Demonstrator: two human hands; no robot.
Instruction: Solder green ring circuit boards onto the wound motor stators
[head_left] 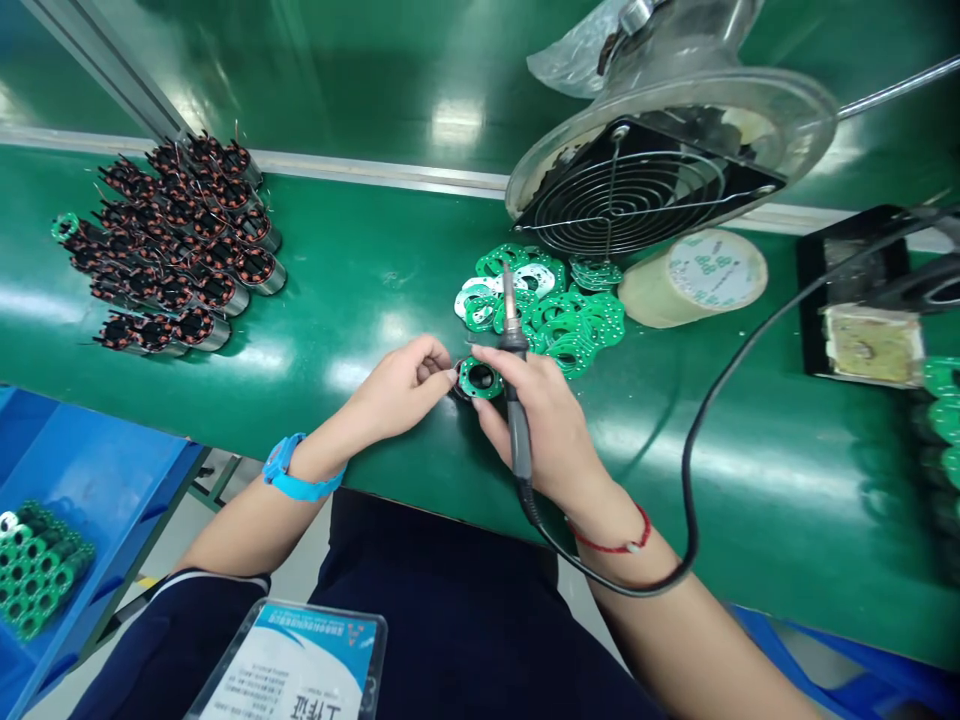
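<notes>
My left hand [405, 385] pinches the left edge of a small motor part topped by a green ring board [480, 378] on the green table [337, 280]. My right hand [540, 420] touches the right side of the same part and also grips a soldering iron [514, 390], whose tip points up and away. The iron's black cable [697, 440] loops off to the right. A pile of loose green ring boards [555, 310] lies just behind my hands.
Several wound motor stators [180, 245] lie grouped at the back left. A fume-extractor fan [652, 170] hangs over the boards, beside a tape roll [697, 275]. An iron stand with sponge [870, 320] sits right. A blue bin [82, 480] holds finished green-topped parts [37, 570].
</notes>
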